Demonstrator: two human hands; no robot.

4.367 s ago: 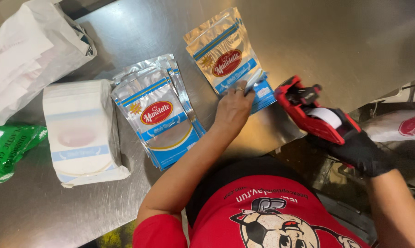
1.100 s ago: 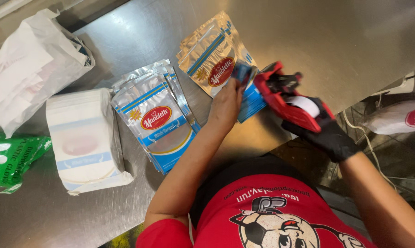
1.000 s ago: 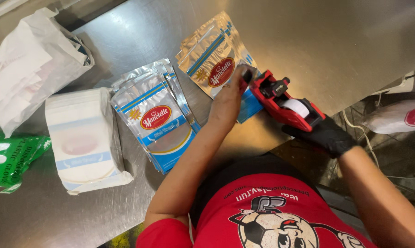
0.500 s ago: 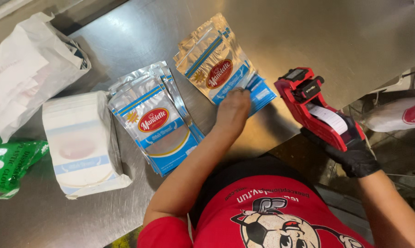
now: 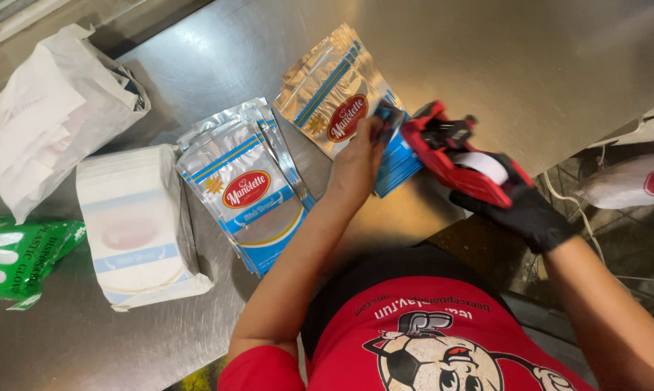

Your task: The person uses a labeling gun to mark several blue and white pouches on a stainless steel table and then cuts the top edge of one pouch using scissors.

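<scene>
The left hand (image 5: 357,163) is bare and presses flat, fingers spread, on the near end of a silver pouch (image 5: 334,108) with a blue base and a red oval mark. That pouch lies on the steel counter (image 5: 501,65), far and a little right of centre. The right hand (image 5: 519,206), in a black glove, is clenched around the grip of a red label gun (image 5: 450,156). The gun's nose touches the pouch's blue corner, just beside the left fingertips.

Left of that pouch sits a fanned stack of like pouches (image 5: 247,188), apart from both hands. Farther left is a white wrapped pack (image 5: 135,228), touching the stack's edge. At the far left lies a crumpled white bag (image 5: 48,116), and near it, at the left edge, a green glove packet (image 5: 23,257). Off the counter at the right, another pouch (image 5: 631,181) rests on a wire rack.
</scene>
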